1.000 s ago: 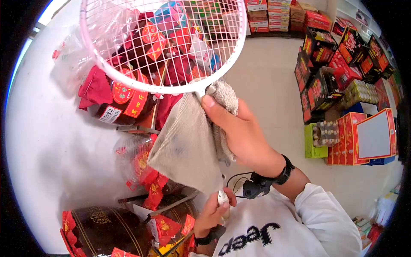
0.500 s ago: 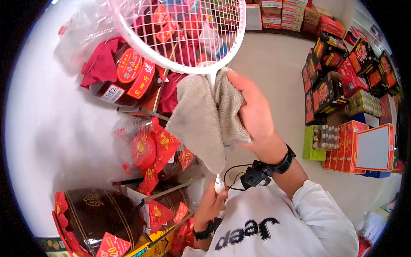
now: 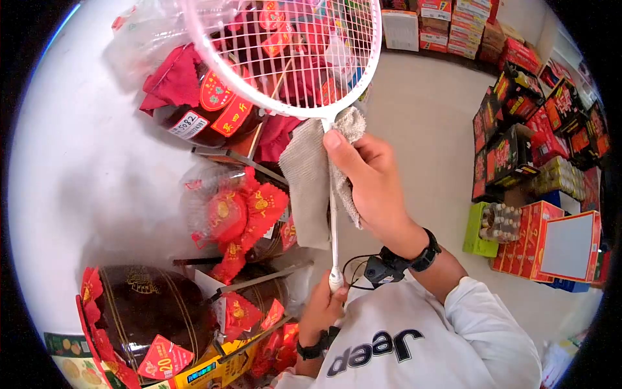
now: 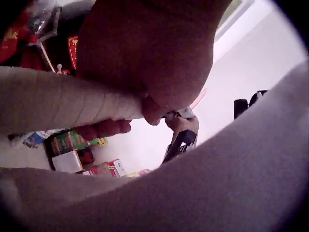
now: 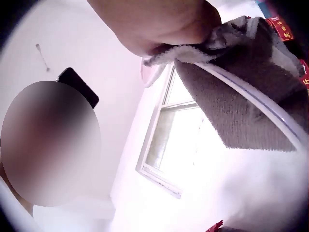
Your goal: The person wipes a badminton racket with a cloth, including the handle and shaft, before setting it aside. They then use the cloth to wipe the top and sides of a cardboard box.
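Observation:
A white racket with pink tints on its frame [image 3: 275, 104] is held with its strung head away from the body. My left hand [image 3: 322, 306] grips the handle; the left wrist view shows fingers of the left hand [image 4: 149, 48] around the wrapped handle [image 4: 63, 101]. At the shaft's top, just below the head, my right hand [image 3: 376, 188] pinches a grey-beige cloth [image 3: 308, 181] against the shaft, thumb uppermost. Cloth hangs on both sides of the bare lower shaft [image 3: 334, 227]. In the right wrist view the cloth [image 5: 207, 106] drapes beside the shaft [image 5: 251, 94], under the right hand [image 5: 164, 24].
Dark jars with red labels [image 3: 214, 110] and a large brown jar [image 3: 149, 311] stand on a rack at left, near a white wall [image 3: 110, 168]. Stacked black-red cartons [image 3: 512, 155] and a red-edged box [image 3: 570, 246] line the right side. Pale floor [image 3: 421, 129] lies between.
My right hand shifted from the thumb's place at the throat to behind the cloth, then back to the throat. The cloth now hangs narrower, and more shaft shows. The left hand keeps its grip.

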`<move>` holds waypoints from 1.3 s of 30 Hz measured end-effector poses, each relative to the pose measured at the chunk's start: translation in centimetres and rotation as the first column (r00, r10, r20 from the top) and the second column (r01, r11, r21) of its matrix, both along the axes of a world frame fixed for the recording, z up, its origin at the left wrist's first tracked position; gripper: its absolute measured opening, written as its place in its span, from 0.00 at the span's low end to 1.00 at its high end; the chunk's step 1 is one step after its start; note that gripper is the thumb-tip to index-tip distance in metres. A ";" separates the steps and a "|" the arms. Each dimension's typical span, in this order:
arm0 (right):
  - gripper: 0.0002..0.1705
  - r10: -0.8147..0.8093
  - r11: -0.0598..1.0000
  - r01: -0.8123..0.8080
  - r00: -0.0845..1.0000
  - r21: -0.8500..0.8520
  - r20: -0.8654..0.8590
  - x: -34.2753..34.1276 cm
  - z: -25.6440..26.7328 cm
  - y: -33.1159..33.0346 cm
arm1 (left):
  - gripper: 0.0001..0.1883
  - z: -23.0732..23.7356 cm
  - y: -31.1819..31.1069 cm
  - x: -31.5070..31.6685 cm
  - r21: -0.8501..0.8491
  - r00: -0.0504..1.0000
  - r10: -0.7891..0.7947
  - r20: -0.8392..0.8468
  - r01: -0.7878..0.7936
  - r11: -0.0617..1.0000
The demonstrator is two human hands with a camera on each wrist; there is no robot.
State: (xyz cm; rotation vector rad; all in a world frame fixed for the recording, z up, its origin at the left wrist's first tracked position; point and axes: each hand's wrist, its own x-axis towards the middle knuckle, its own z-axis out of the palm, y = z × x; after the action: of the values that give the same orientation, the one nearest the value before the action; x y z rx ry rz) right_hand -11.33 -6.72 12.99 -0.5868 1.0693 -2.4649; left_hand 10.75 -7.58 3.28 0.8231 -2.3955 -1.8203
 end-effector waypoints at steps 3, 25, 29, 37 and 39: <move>0.20 -0.027 0.987 0.039 0.996 0.154 -0.081 -0.7 0.7 0.6 | 0.08 -0.8 0.1 -0.3 -0.297 0.989 0.140 -0.041 -0.146 0.944; 0.13 -0.231 0.934 0.285 0.942 0.216 -0.245 -2.2 -0.5 -0.4 | 0.18 -1.4 1.4 -2.3 -0.694 0.871 0.335 -0.361 -0.490 0.528; 0.14 -0.161 0.950 0.208 0.966 0.235 -0.202 -2.8 -1.4 -0.5 | 0.20 -1.1 1.4 -2.1 -0.586 0.911 0.262 -0.318 -0.406 0.701; 0.19 0.247 0.969 -0.229 0.930 -0.095 0.274 -3.0 -2.3 -0.7 | 0.26 -2.5 -1.0 -1.3 0.449 0.950 0.060 -0.305 0.088 0.889; 0.22 0.285 0.958 -0.251 0.900 -0.141 0.330 -3.3 -2.1 -0.6 | 0.29 -2.2 -1.1 -1.6 0.576 0.940 0.040 -0.338 0.173 0.799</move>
State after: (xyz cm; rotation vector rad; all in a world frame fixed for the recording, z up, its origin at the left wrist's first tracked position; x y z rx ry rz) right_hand -14.66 -7.31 10.91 -0.2840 0.6842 -2.2709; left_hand 9.13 -8.69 1.10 0.3798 -1.6592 -2.5542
